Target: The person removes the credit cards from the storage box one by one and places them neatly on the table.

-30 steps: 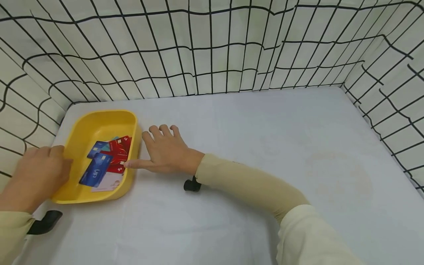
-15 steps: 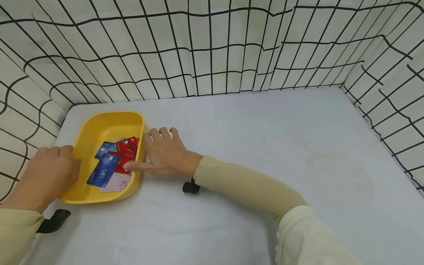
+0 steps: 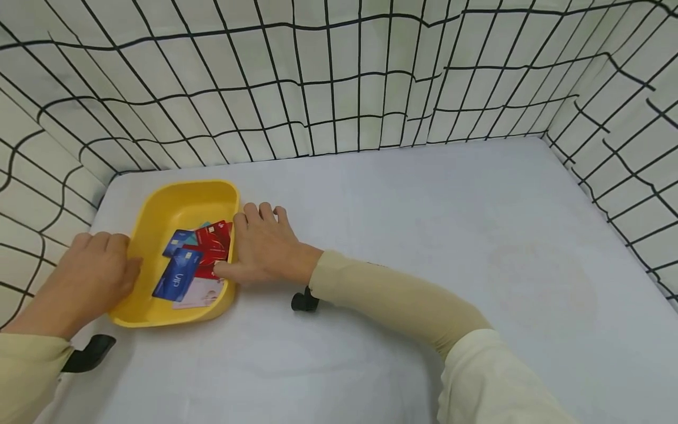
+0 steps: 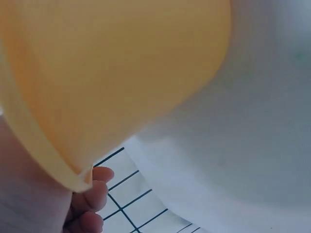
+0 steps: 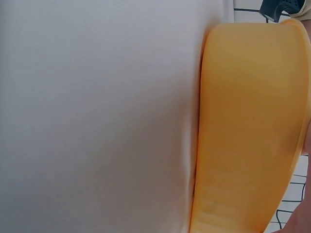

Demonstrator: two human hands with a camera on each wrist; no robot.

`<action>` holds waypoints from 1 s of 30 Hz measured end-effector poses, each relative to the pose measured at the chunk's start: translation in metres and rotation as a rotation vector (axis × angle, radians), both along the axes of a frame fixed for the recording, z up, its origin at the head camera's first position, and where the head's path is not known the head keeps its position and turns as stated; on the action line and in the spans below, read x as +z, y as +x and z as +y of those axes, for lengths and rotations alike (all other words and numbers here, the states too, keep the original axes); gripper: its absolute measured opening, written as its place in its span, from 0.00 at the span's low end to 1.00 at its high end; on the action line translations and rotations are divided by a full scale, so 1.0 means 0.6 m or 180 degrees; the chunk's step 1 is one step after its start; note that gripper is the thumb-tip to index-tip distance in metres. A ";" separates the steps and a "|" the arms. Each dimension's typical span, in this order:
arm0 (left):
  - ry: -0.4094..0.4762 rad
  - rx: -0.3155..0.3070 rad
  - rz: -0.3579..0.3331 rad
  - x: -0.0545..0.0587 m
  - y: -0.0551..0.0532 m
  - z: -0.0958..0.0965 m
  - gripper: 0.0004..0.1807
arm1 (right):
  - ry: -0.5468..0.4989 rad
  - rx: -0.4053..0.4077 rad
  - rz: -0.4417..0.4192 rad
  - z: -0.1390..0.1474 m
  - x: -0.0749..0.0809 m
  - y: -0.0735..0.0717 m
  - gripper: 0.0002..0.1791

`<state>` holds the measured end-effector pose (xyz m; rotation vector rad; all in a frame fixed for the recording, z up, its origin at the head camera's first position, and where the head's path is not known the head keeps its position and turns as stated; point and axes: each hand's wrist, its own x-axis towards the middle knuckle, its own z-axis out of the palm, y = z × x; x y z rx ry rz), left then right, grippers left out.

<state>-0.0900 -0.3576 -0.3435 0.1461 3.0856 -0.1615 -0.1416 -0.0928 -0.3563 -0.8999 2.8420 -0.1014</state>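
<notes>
The left hand grips the left rim of the yellow basin, on the left part of the white surface. Both have just slid rightward together, so the basin now meets the right hand, whose thumb lies over the right rim; whether that hand also grips, I cannot tell. The basin thus sits between both hands, cards still inside, farther from the left wire mesh.

Yellow tray, red cards, white-lettered blue card, black grid mesh, whitish tabletop
</notes>
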 end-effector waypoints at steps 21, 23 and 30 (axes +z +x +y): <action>0.0192 -0.0401 -0.0018 -0.008 -0.013 0.032 0.20 | -0.0123 0.0004 0.0271 0.059 -0.013 -0.006 0.33; 0.0204 -0.0421 -0.0015 -0.009 -0.014 0.037 0.21 | -0.0127 -0.0002 0.0272 0.065 -0.014 -0.006 0.33; 0.0291 -0.0548 0.0099 -0.012 -0.023 0.057 0.22 | -0.0144 -0.0070 0.0254 0.091 -0.014 -0.009 0.32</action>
